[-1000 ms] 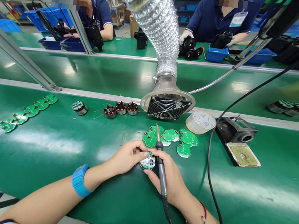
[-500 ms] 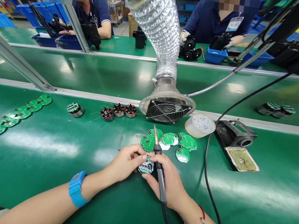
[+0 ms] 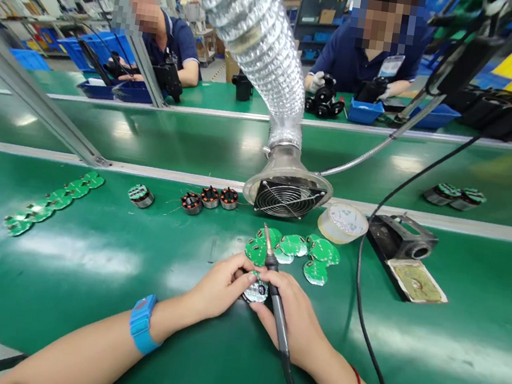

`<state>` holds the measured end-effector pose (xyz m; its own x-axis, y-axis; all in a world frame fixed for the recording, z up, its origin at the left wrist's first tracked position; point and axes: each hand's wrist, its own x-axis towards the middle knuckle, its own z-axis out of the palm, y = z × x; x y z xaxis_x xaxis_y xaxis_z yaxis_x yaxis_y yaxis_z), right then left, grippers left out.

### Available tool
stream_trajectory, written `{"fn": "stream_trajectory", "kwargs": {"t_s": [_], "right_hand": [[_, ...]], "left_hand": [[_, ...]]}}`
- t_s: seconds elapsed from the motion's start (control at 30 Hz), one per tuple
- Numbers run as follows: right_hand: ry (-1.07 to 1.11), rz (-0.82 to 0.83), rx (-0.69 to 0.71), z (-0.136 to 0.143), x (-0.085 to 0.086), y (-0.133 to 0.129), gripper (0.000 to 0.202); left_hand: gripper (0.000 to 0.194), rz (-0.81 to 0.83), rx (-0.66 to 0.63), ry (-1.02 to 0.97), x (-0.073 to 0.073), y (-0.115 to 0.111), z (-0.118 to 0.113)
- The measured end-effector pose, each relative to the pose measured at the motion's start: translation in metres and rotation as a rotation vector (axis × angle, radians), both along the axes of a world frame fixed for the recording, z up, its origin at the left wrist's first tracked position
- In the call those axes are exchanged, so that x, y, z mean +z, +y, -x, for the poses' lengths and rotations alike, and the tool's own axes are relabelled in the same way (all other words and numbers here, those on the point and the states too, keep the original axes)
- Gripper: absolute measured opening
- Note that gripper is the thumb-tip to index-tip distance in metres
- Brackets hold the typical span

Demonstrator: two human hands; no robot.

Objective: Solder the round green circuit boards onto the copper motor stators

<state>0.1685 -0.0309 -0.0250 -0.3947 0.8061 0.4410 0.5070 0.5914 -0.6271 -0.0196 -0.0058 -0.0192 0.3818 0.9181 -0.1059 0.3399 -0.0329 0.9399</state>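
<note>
Between both hands sits a round circuit board (image 3: 256, 291) with its component side up; what lies under it is mostly hidden. My left hand (image 3: 222, 286) pinches its left edge with thumb and fingers closed. My right hand (image 3: 294, 315) is closed around a soldering iron (image 3: 278, 313), and its thumb and fingertips also touch the board's right side. The iron's copper tip points away from me, over loose round green circuit boards (image 3: 293, 245) just beyond my hands. A black cord trails from its handle toward the bottom edge.
A fume extractor hood (image 3: 289, 198) hangs behind the boards. To the right stand a tape roll (image 3: 342, 223) and a soldering iron stand (image 3: 404, 238) with a sponge tray (image 3: 417, 281). Wound stators (image 3: 210, 197), a board-topped stator (image 3: 141, 196) and a row of boards (image 3: 59, 199) lie left. Two people work opposite.
The camera view has tilted up and turned slightly left, so the bench appears lower and further right. Both hands keep their hold on the board and iron with little visible movement.
</note>
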Motion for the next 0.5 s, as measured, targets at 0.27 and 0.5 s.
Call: {"fn": "stream_trajectory", "kwargs": {"t_s": [0.27,0.5], "right_hand": [[-0.178,-0.346,-0.116,-0.034,0.018,0.01,0.043],[-0.104,-0.376,-0.27,-0.048,0.021,0.011,0.045]], "left_hand": [[0.059,-0.574,-0.419,0.489,0.021,0.0,0.003],[0.044,-0.548,-0.049,0.759,0.067,0.021,0.062]]}}
